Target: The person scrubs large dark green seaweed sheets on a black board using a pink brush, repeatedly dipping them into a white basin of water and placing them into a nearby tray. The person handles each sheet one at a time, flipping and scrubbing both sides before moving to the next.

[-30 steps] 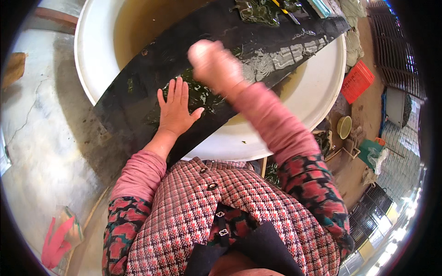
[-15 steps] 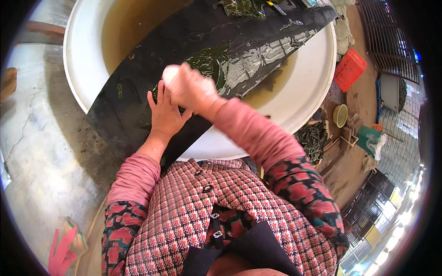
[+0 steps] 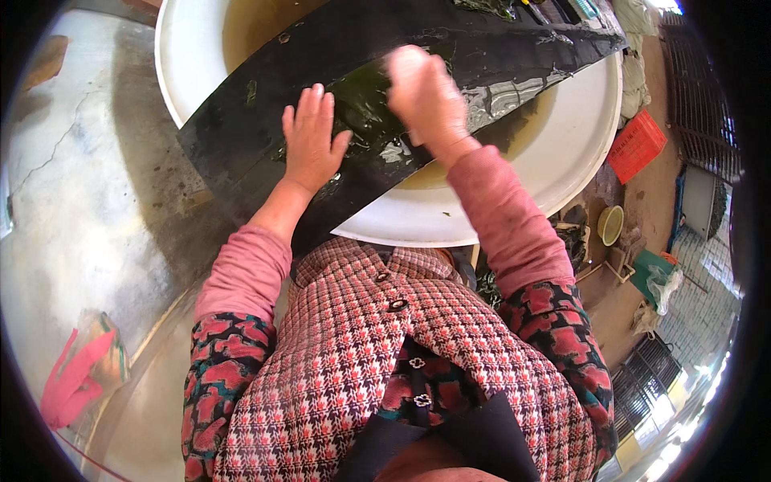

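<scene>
A long black board [image 3: 241,136] lies slantwise across a big white round tub [image 3: 590,153]. On the board spreads a wet, glossy dark green leaf [image 3: 357,100] that looks like kelp. My left hand [image 3: 313,145] rests on the leaf's near left part, fingers stretched out and nothing gripped. Over the right part of the leaf is my right hand [image 3: 430,104], closed and smeared by motion. What its fingers hold, if anything, I cannot make out.
Brownish water [image 3: 257,32] stands in the tub. At the board's far end lie more green leaves [image 3: 490,6] and a small yellow-handled tool [image 3: 532,10]. A red crate [image 3: 637,147] and a yellowish basin [image 3: 610,225] are on the floor at right. Pink gloves [image 3: 76,386] lie at lower left.
My right hand has moved away from the left hand, right and farther along the leaf. My left hand stays flat on the leaf. The whole view has shifted somewhat.
</scene>
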A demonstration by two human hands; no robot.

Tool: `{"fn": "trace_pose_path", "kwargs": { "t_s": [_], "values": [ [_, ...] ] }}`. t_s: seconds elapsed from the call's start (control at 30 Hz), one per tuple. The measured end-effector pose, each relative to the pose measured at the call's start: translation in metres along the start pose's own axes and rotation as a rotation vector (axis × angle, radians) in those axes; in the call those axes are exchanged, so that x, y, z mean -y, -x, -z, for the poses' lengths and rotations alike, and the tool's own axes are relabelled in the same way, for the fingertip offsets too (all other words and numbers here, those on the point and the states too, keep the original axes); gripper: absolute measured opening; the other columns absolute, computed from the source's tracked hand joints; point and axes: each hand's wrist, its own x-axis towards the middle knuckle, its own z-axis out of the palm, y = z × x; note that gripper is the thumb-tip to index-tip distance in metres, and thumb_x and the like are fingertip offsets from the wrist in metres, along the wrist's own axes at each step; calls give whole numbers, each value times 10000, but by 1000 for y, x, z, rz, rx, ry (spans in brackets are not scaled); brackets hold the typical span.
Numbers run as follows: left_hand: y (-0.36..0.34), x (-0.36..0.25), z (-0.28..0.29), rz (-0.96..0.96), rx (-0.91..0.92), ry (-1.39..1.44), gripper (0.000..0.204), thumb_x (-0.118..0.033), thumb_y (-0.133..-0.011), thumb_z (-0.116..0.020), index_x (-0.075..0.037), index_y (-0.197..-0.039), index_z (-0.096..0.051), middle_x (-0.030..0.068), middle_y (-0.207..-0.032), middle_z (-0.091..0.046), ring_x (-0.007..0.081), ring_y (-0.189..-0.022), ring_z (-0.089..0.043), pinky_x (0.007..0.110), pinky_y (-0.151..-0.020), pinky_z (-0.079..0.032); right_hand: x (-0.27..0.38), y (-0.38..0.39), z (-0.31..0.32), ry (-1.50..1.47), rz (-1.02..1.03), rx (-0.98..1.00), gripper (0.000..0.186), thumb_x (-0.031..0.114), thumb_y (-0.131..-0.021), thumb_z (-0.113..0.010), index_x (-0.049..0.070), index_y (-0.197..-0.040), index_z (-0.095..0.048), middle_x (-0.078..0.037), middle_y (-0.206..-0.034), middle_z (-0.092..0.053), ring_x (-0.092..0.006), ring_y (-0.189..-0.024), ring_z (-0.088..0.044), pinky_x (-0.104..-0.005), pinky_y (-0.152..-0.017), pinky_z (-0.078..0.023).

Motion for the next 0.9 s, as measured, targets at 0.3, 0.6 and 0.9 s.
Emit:
{"fn": "trace_pose_path", "kwargs": {
  "t_s": [0.3, 0.6, 0.9],
  "values": [
    [42, 14, 7, 185, 169, -257, 679, -357, -949, -500, -9, -1486, -274, 160, -1581, -211, 318, -1456, -206, 586, -1140, -147, 13, 22, -63, -171, -141, 48, 392, 364, -896, -530, 27, -1091, -479, -269, -1008, -636, -447, -918, -634, -490, -819, -513],
    [40, 9, 16, 188, 205, -239, 677, -349, -932, -533, -10, -1472, -304, 157, -1569, -227, 317, -1458, -196, 582, -1136, -164, 91, 15, 4, -303, -182, 299, 558, 434, -880, -540, -44, -1154, -451, -284, -1016, -625, -427, -870, -672, -484, -799, -543],
    [39, 12, 9, 192, 193, -252, 662, -364, -952, -495, -14, -1477, -297, 157, -1578, -209, 302, -1465, -181, 573, -1146, -145, -66, -41, -13, 71, -480, 4, 528, 340, -802, -583, -30, -1150, -440, -269, -1084, -638, -403, -996, -660, -473, -870, -528]
  ]
}}
